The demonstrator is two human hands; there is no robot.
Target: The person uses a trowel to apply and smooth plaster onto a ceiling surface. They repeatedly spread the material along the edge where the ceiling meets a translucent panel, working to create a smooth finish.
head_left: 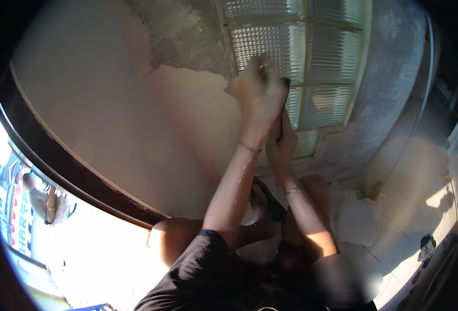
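Both my arms reach up to the wall in front of me, with white specks on the forearms. My left hand [260, 96], blurred by motion, is raised before the glass-block window [330, 57]. Its fingers look curled, and what they hold is too smeared to name. Just below and to the right, my right hand [285, 147] is closed around a dark, flat tool [286, 85] with a brownish handle, partly hidden behind the left hand. Left of the window, the wall [187, 98] has a pale coat with a ragged edge against a rough grey patch [187, 39].
My bent knees [174, 238] are close to the wall. A dark-framed opening [83, 166] on the left gives onto a bright street with a person [45, 199]. Pale sheets [358, 220] and a crumpled dark cloth [426, 248] lie on the tiled floor at right.
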